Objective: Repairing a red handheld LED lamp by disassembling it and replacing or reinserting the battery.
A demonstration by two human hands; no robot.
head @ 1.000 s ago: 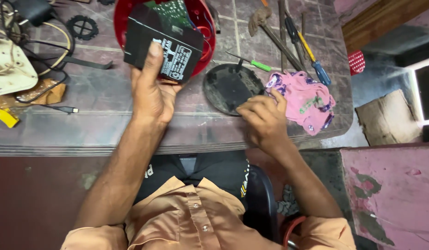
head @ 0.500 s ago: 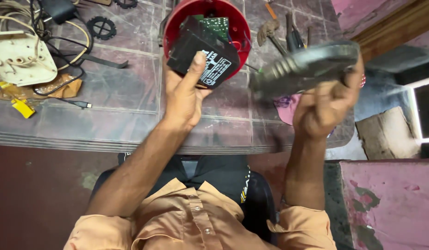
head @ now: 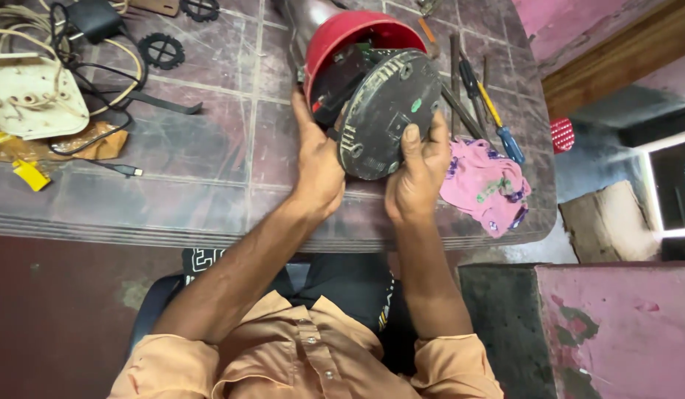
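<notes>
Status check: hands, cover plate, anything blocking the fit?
Left hand braces red housing. Right hand presses round dark cover plate at its opening, tilted, not seated. Black circuit block sits in the gap. Pink cloth alongside, apart.

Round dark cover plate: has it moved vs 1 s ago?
Yes. The round dark cover plate lay flat on the table beside the pink cloth. Now the right hand holds it up, away from the cloth, against the red housing.
</notes>
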